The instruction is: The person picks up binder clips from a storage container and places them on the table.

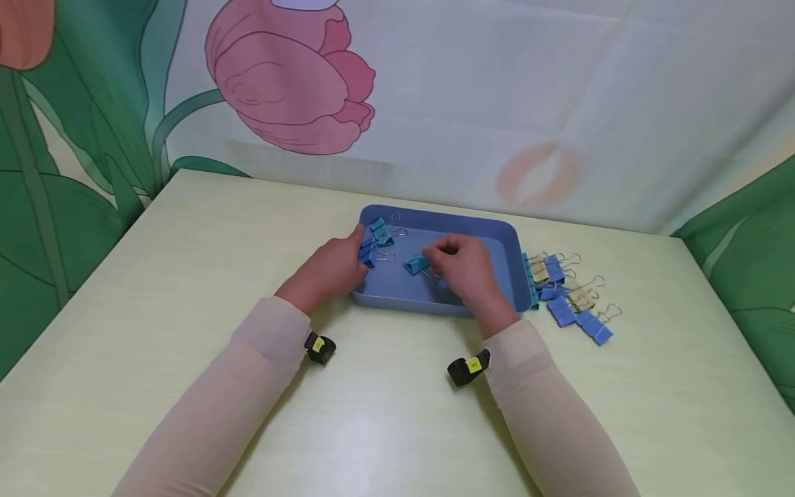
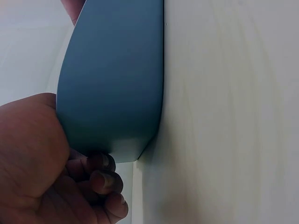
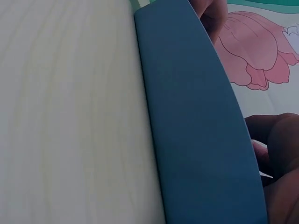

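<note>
A blue rectangular tray (image 1: 410, 304) sits on the table. My left hand (image 1: 332, 266) grips its left end; in the left wrist view several fingers (image 2: 105, 179) curl against the outside of the end wall. Just inside that end are a dark blue binder clip (image 1: 368, 254), partly behind the left hand, and a teal binder clip (image 1: 381, 232). My right hand (image 1: 466, 269) reaches over the front wall and pinches another teal binder clip (image 1: 415, 264) low in the tray. The front wall hides most of this from the right wrist view.
Right of the tray lies a loose group of several binder clips, among them blue ones (image 1: 562, 312) and cream ones (image 1: 580, 295). A teal clip (image 1: 532, 283) stands close by the tray's right wall. A flower-printed curtain (image 1: 435, 103) hangs behind the table.
</note>
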